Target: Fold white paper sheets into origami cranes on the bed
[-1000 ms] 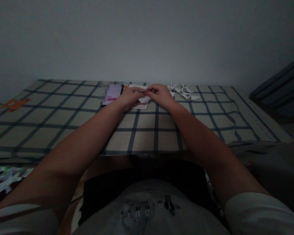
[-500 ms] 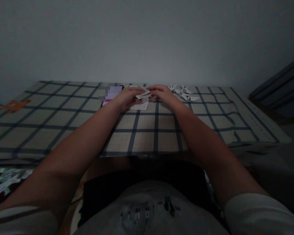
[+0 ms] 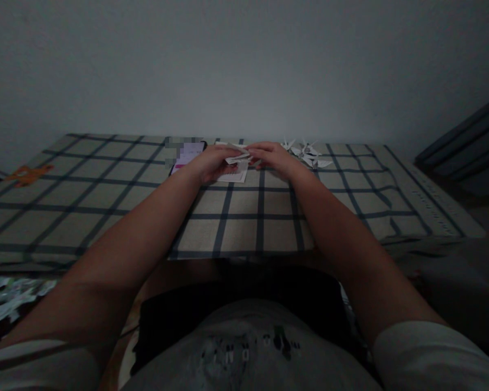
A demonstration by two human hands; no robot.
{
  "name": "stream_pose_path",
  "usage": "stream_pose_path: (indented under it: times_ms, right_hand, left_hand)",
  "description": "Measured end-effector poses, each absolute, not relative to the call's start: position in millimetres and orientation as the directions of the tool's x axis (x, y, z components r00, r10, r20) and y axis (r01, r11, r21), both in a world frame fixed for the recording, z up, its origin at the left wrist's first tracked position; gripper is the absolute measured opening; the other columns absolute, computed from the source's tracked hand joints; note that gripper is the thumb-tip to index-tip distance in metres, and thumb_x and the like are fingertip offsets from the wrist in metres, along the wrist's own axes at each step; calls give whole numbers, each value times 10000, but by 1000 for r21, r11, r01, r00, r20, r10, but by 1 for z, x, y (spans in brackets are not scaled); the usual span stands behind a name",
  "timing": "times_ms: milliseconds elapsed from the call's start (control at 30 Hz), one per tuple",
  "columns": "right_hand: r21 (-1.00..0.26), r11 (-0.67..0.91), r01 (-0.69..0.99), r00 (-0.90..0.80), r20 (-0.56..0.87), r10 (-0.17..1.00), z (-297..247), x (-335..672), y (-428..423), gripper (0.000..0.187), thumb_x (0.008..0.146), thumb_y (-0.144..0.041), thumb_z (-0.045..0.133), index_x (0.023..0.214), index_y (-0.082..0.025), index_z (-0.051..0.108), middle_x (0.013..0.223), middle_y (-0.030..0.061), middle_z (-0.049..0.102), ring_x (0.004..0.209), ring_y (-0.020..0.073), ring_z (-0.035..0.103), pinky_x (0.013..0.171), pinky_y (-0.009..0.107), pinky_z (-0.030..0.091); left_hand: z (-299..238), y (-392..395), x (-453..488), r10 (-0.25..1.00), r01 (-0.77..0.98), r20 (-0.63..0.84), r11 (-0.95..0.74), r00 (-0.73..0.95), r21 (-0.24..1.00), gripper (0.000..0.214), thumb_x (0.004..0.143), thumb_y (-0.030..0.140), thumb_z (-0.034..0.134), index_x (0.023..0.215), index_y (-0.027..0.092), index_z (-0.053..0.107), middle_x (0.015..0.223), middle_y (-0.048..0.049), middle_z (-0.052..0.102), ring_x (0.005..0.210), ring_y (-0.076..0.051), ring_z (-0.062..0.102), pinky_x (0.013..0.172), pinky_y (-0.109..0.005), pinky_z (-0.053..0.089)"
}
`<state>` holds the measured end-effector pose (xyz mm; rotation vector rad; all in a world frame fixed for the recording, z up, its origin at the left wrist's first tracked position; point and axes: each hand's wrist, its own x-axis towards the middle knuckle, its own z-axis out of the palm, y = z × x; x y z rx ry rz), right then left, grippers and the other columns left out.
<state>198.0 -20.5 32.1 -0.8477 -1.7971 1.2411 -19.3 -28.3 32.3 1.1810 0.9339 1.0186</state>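
Both of my hands meet at the far middle of a checked cloth (image 3: 106, 195). My left hand (image 3: 214, 162) and my right hand (image 3: 274, 156) pinch a small folded white paper piece (image 3: 237, 158) between their fingertips, just above a flat sheet of paper (image 3: 233, 176). A phone (image 3: 188, 154) with a lit screen lies just left of my left hand. Several folded white paper cranes (image 3: 307, 152) rest on the cloth to the right of my right hand.
An orange shape (image 3: 24, 174) lies at the cloth's far left edge. Pale scraps (image 3: 8, 298) sit low at the left, below the cloth. A dark slanted object (image 3: 464, 152) stands at the right. A plain wall rises behind.
Both hands have lifted the folded paper slightly off the sheet and turned it between the fingers. The arms have hardly shifted.
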Motion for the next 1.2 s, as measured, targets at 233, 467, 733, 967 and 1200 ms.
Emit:
stream_pose_path:
  times_ms: [233, 467, 733, 967, 1200]
  right_hand:
    - [-953, 300, 50, -497, 236, 835, 29, 200, -16, 380, 854, -439, 776, 1147, -197, 780, 1006, 50, 777, 898, 139, 714, 673, 195, 527]
    - [-943, 316, 106, -496, 225, 838, 28, 196, -17, 349, 839, -392, 786, 1114, -177, 778, 1031, 54, 789, 863, 141, 692, 690, 216, 533]
    - [-951, 302, 70, -432, 244, 868, 21, 188, -15, 241, 833, -327, 794, 1012, -175, 739, 906, 17, 746, 783, 123, 655, 674, 221, 519]
    - [-954, 294, 52, -427, 245, 870, 21, 188, -14, 254, 827, -346, 810, 1005, -191, 716, 937, 25, 742, 800, 131, 662, 665, 227, 520]
    - [-940, 331, 78, -418, 271, 867, 20, 188, -13, 208, 859, -339, 767, 997, -189, 723, 927, 25, 735, 828, 144, 654, 676, 229, 530]
  left_hand:
    - [39, -34, -16, 954, -162, -97, 147, 283, 976, 89, 844, 102, 705, 912, 107, 763, 908, -74, 767, 759, -119, 707, 574, -161, 542]
    - [39, -40, -11, 969, -168, -97, 137, 227, 976, 161, 824, 65, 716, 973, 129, 721, 966, -77, 763, 824, -158, 713, 761, -286, 597]
    - [28, -33, -12, 957, -177, -36, 90, 288, 980, 178, 827, 138, 724, 1002, 110, 740, 985, -101, 778, 863, -190, 733, 798, -316, 607]
    - [29, -35, -8, 953, -69, 66, -48, 295, 996, 249, 712, 70, 741, 952, 130, 719, 844, -25, 738, 721, -133, 687, 707, -252, 558]
    - [32, -39, -5, 954, -35, 114, -108, 278, 994, 323, 717, 100, 754, 1033, 158, 723, 906, -36, 742, 757, -143, 689, 772, -290, 574]
